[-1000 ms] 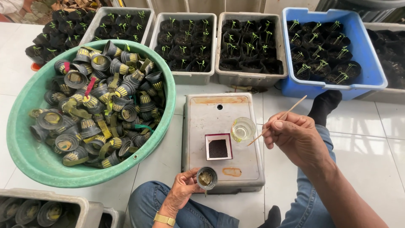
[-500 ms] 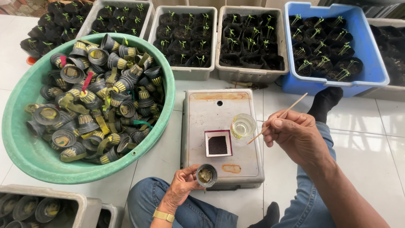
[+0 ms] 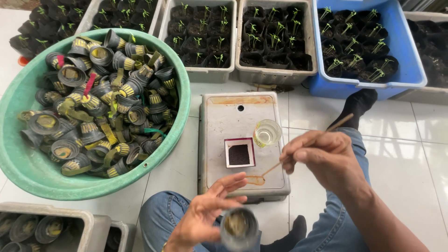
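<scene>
Two hands' fingers closed on blurred small pot [image 3: 239,227] and half-hidden thin stick [image 3: 305,147].

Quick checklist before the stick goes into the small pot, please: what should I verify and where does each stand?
1. Small pot held in left hand: ok, fingers partly open.
2. Pot filled with soil: ok.
3. Thin stick in right hand grip: ok.
4. Seed on stick tip: cannot tell.
5. Square seed tray on grey box: ok.
6. Water cup upright: ok.
</scene>
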